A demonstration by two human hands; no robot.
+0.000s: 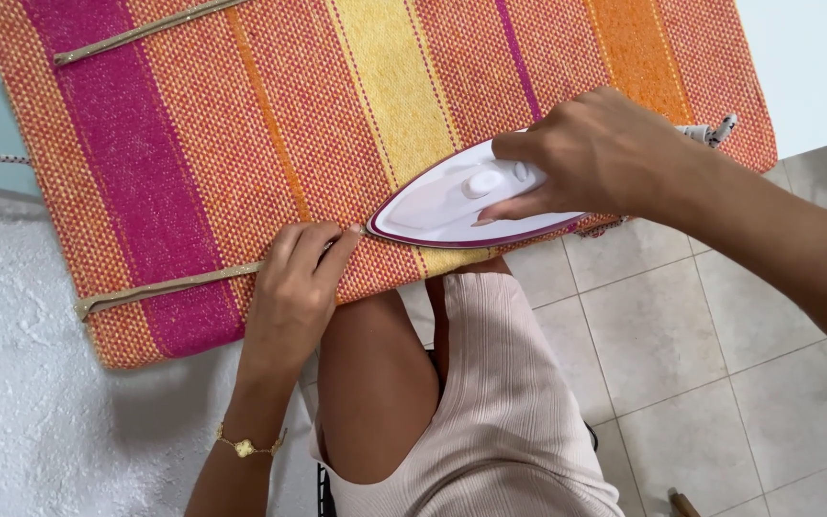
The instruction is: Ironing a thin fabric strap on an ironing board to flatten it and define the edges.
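Nearest: left hand (pixel 294 282), a gold bracelet (pixel 246 446) on its wrist. Fingers lie flat and close together, pressing down on the near edge of the cloth; they grip nothing. Their tips sit just short of the iron's point, almost touching it.

Under those fingers: woven striped cloth (pixel 270 124), orange, magenta and yellow, spread flat over an ironing surface that it hides. Coarse weave; judged fairly stiff for fabric, light, not slippery, likely to hold its shape once smoothed. Best held flat by palm or fingertips at an edge, as here.

Left of the fingers: tan strap (pixel 160 289) running along the near edge of the cloth, its end folded back. A second tan strap (pixel 136 33) lies at the far edge.

Right of the fingers: steam iron (pixel 452 206), white with a dark red rim, soleplate down on the yellow stripe, tip pointing at the left hand. Judged heavy, rigid, and hot underneath; to be taken by the top handle only.

On the iron: right hand (pixel 595 153), fingers curled and clasped over the handle. A patterned cord (pixel 710 129) shows beyond the wrist.

Beneath the near edge: tiled floor (pixel 720 335) and a white textured rug (pixel 40 402).
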